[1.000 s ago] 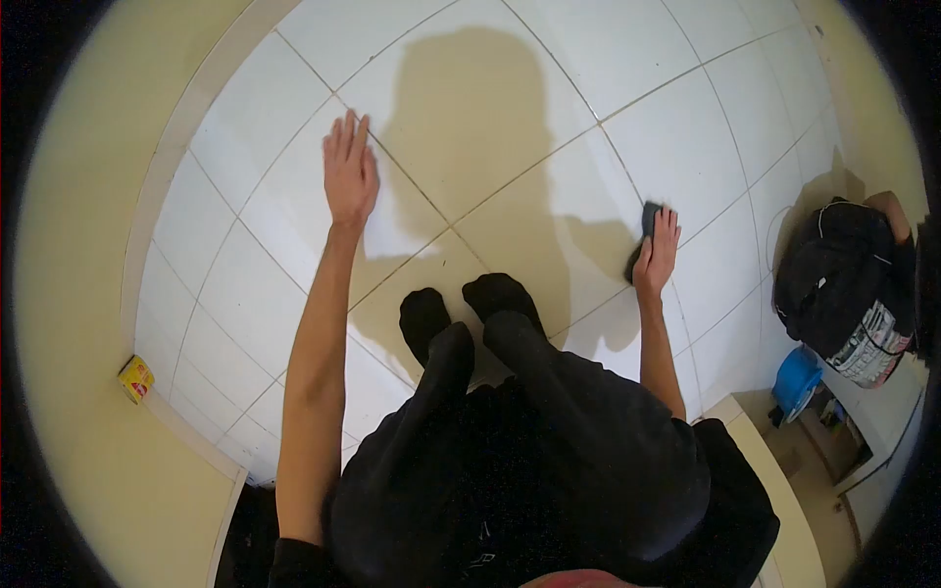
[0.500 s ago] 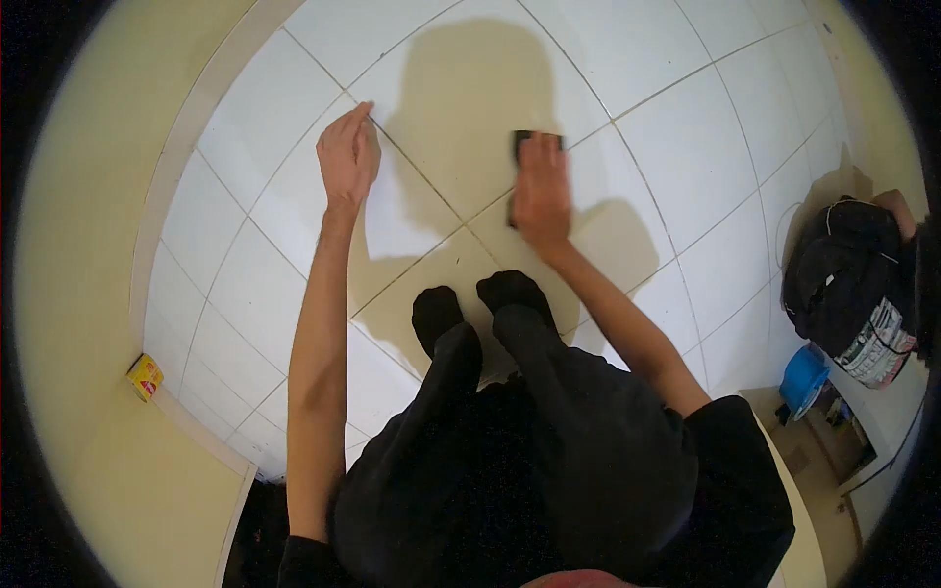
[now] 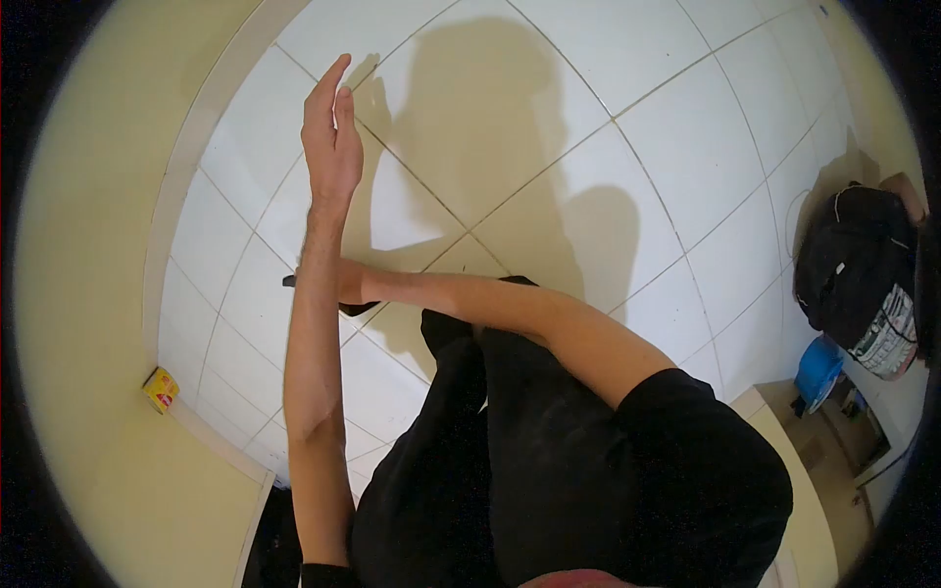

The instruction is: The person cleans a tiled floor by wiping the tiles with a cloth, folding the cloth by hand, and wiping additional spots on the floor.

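Observation:
My left hand (image 3: 333,137) is held above the tiled floor (image 3: 510,167), fingers stretched out and holding nothing. Passing beneath my left forearm, my right arm reaches across to the left. Only the back part of my right hand (image 3: 351,280) shows; its fingers are hidden by that forearm. Under my right hand lies a black cloth (image 3: 360,308) against the tiles, with a dark end of it poking out on the forearm's far side. My black-socked feet are mostly covered by my right arm.
A yellow wall (image 3: 88,265) runs along the left, with a small yellow-and-red box (image 3: 161,389) at its base. On the right are a black backpack (image 3: 853,260), a printed bag (image 3: 887,333) and a blue container (image 3: 817,372). Shadows fall across the tiles.
My right hand has swept the black cloth from the right across to the left, passing under my left forearm. My left hand has shifted slightly forward, its fingers more extended.

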Available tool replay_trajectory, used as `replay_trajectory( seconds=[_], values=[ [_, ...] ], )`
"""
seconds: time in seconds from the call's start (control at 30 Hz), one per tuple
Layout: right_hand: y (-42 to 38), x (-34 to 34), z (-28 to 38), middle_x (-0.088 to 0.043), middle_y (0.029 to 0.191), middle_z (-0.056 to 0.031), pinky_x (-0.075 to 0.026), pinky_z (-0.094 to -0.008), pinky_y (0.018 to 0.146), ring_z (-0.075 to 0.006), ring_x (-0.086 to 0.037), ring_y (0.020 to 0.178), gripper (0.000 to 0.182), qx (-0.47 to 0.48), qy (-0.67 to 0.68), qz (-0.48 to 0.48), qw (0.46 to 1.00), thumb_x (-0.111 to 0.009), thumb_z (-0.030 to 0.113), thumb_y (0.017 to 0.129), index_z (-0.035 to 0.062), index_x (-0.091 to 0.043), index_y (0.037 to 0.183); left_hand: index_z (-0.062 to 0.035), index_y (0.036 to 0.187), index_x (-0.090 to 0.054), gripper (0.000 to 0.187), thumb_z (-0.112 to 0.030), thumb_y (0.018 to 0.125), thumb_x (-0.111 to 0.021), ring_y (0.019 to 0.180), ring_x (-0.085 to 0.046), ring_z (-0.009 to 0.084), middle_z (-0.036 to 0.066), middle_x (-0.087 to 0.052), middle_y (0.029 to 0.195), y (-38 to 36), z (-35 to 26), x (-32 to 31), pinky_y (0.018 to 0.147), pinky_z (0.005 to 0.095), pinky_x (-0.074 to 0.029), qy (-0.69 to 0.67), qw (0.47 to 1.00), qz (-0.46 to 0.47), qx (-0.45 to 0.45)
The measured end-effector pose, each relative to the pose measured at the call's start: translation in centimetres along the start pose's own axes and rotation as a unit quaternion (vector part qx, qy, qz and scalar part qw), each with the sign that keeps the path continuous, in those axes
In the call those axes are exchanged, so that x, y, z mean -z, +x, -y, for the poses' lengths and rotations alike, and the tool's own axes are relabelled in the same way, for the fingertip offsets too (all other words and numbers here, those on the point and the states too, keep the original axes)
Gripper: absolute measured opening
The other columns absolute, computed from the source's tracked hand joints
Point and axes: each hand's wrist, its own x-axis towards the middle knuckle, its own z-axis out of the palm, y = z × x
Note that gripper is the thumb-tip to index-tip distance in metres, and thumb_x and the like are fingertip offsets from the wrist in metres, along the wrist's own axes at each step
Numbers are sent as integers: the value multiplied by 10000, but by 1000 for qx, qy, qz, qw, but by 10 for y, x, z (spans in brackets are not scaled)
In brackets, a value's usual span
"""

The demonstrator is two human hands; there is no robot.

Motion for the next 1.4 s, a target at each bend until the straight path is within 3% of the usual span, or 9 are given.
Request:
replay_trajectory(
  seconds=[0.13, 0.33, 0.43, 0.53, 0.67, 0.8, 1.0, 1.17, 1.4],
  values=[
    [-36, 20, 4, -709, 1171, -153, -508, -403, 980, -256, -654, 1051, 337, -138, 383, -139, 903, -575, 292, 1014, 96, -653, 1277, -88, 1503, -548, 418, -242, 1129, -440, 1361, -532, 284, 115, -580, 1503, 21, -13, -5, 1126, 385, -426, 53, 996, 53, -55],
    [-175, 156, 2, -675, 1010, -77, -579, -415, 740, -230, -665, 862, 442, -154, 602, -342, 705, -749, 437, 887, 132, -659, 1194, -60, 1483, -541, 430, -247, 1101, -479, 1375, -518, 352, 165, -563, 1503, 40, 15, -32, 1150, 434, -417, 117, 979, 117, -116],
    [-276, 221, 3, -649, 1008, -51, -564, -396, 692, -215, -645, 810, 369, -50, 463, -500, 730, -655, 394, 966, 119, -633, 1211, -43, 1492, -516, 462, -244, 1075, -510, 1388, -500, 381, 192, -531, 1522, 33, 46, -60, 1164, 468, -405, 192, 952, 161, -178],
    [-358, 247, 45, -634, 1335, -87, -485, -326, 1014, -186, -606, 1159, 575, 49, 269, -628, 728, -546, 293, 1041, 31, -467, 1547, -25, 1516, -476, 513, -233, 1050, -534, 1423, -451, 397, 221, -456, 1574, 20, 52, -91, 1189, 502, -365, 235, 937, 183, -183],
    [-421, 225, 56, -580, 1440, -156, -456, -383, 1103, -242, -592, 1263, 475, -9, 102, -719, 688, -409, 163, 1095, -22, -454, 1531, -36, 1547, -448, 524, -207, 1056, -513, 1503, -341, 387, 205, -377, 1638, -7, 63, -142, 1245, 526, -275, 246, 957, 70, -140],
    [-461, 205, -32, -365, 1641, -264, -165, -559, 1287, -441, -273, 1557, 549, -208, -487, -455, 716, -443, 86, 1027, -26, -403, 1562, -70, 1571, -428, 535, -209, 1060, -506, 1536, -307, 362, 155, -358, 1666, -20, 55, -152, 1279, 509, -233, 296, 946, 40, -130],
    [-452, 218, -31, -384, 1651, -216, -173, -548, 1280, -399, -298, 1556, 543, -237, -488, -575, 613, -481, 92, 1029, -15, -426, 1559, -77, 1585, -404, 530, -222, 1080, -470, 1543, -291, 368, 148, -338, 1679, -19, 56, -147, 1272, 539, -235, 295, 944, 56, -134],
    [-488, 307, -65, -404, 1621, -258, -197, -548, 1271, -429, -327, 1526, 531, -314, -445, -745, 386, -396, 254, 1088, -47, -460, 1520, -75, 1582, -414, 542, -209, 1066, -510, 1537, -309, 364, 145, -346, 1677, -19, 55, -145, 1267, 538, -240, 279, 949, 52, -137],
    [-468, 437, -57, -484, 1543, -277, -263, -533, 1247, -433, -381, 1484, 474, -198, -521, -683, 471, -456, 155, 1038, -55, -509, 1460, -73, 1537, -483, 516, -181, 1038, -560, 1510, -369, 347, 130, -413, 1643, -19, 54, -146, 1257, 527, -275, 265, 954, 27, -140]
  ],
)
